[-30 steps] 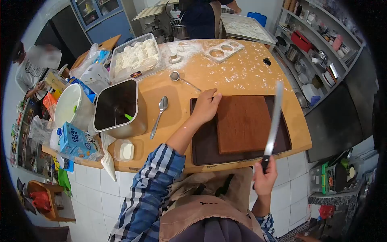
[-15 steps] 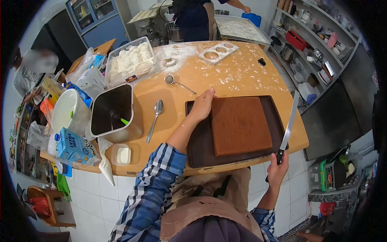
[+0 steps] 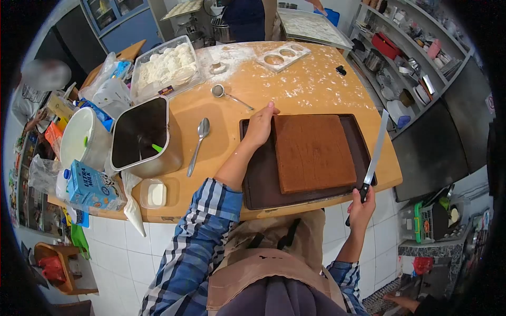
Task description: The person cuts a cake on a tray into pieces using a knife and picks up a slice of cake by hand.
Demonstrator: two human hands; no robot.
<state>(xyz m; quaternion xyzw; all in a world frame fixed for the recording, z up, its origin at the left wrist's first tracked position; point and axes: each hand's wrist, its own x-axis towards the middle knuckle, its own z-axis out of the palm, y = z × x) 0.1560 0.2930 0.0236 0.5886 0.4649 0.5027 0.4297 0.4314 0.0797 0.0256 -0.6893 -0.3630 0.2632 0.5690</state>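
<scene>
In the head view, a flat, square brown cake point(image 3: 314, 154) lies on a dark baking tray point(image 3: 256, 184) at the near edge of the wooden table point(image 3: 224, 126). The right hand point(image 3: 360, 208) is closed around the black handle of a long knife point(image 3: 375, 155), whose blade points away from the body by the tray's right side, apart from the cake. The left hand point(image 3: 258, 129) is at the cake's far left corner; whether its fingers grip anything cannot be told. Left of the tray are a metal spoon point(image 3: 197, 147), a small strainer point(image 3: 217, 91) and a deep metal container point(image 3: 164, 162). Farther back, a pale mould with 3 round openings point(image 3: 290, 61) sits amid scattered flour, and 1 person in dark clothing point(image 3: 245, 21) stands beyond the table.
</scene>
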